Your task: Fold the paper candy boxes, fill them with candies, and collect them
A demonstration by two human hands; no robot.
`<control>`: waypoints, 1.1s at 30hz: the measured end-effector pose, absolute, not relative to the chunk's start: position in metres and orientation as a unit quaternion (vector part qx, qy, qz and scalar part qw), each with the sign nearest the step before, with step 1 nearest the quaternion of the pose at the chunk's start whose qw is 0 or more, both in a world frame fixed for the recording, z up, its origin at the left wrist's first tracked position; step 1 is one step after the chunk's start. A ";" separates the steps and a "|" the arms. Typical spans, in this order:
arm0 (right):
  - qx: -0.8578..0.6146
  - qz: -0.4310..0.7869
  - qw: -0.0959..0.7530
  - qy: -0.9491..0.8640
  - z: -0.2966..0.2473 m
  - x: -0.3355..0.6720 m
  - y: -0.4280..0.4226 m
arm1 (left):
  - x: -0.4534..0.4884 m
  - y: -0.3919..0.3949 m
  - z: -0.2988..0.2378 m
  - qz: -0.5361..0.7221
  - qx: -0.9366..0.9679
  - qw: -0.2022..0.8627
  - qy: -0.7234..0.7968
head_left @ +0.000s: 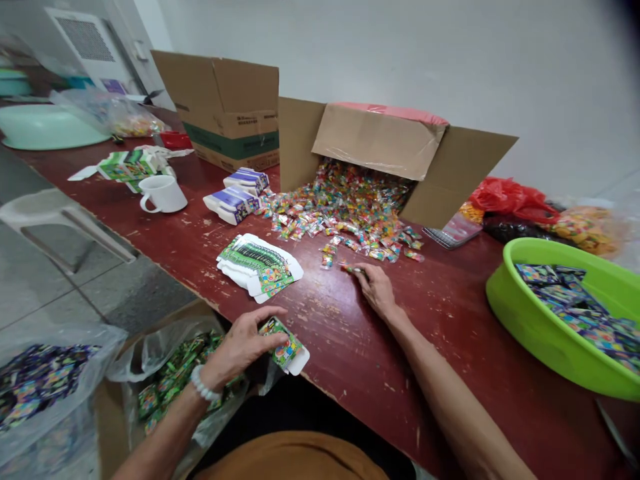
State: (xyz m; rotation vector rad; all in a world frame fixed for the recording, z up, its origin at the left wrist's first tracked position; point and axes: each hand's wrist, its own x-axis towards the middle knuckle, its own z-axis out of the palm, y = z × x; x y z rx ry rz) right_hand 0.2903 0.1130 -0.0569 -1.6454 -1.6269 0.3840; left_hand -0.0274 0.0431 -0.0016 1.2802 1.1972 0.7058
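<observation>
My left hand (239, 347) is closed around a small green printed carton (285, 348) at the near edge of the dark red table (450, 320). My right hand (376, 285) reaches forward and pinches a wrapped candy (350, 269) at the near fringe of a pile of colourful wrapped candies (345, 207). The pile spills from a cardboard box (390, 153) lying on its side. A stack of flat green cartons (260, 265) lies between my hands and the pile.
A lime green basin (545, 333) of filled cartons sits at right. Purple cartons (235, 200), a white mug (163, 193), a second cardboard box (225, 113) and a pale green basin (47, 127) stand at left. Bags of cartons (170, 373) hang below the table edge.
</observation>
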 end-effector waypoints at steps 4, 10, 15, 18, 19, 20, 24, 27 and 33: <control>-0.667 0.187 0.459 -0.556 -0.049 0.296 0.088 | -0.035 0.042 0.005 0.275 0.536 0.604 0.521; -0.548 0.462 0.444 -0.538 -0.004 0.245 0.033 | -0.016 0.034 -0.001 0.410 0.398 0.649 0.502; -0.526 0.479 0.471 -0.523 0.000 0.203 0.012 | -0.005 0.022 -0.004 0.448 0.351 0.693 0.443; -0.529 0.494 0.509 -0.466 -0.002 0.199 0.016 | -0.005 0.014 -0.002 0.381 0.366 0.745 0.407; -0.526 0.500 0.513 -0.458 0.000 0.201 0.017 | -0.005 0.011 -0.002 0.352 0.376 0.760 0.396; -0.524 0.500 0.514 -0.461 0.002 0.203 0.018 | -0.004 0.009 -0.001 0.325 0.387 0.773 0.383; -0.508 0.462 0.483 -0.542 0.012 0.211 0.017 | 0.002 0.005 -0.001 0.287 0.407 0.797 0.343; -0.505 0.407 0.450 -0.614 0.016 0.213 0.014 | 0.009 0.004 0.000 0.279 0.417 0.805 0.318; -0.529 0.432 0.429 -0.592 0.013 0.200 0.008 | 0.019 0.005 0.003 0.278 0.446 0.799 0.292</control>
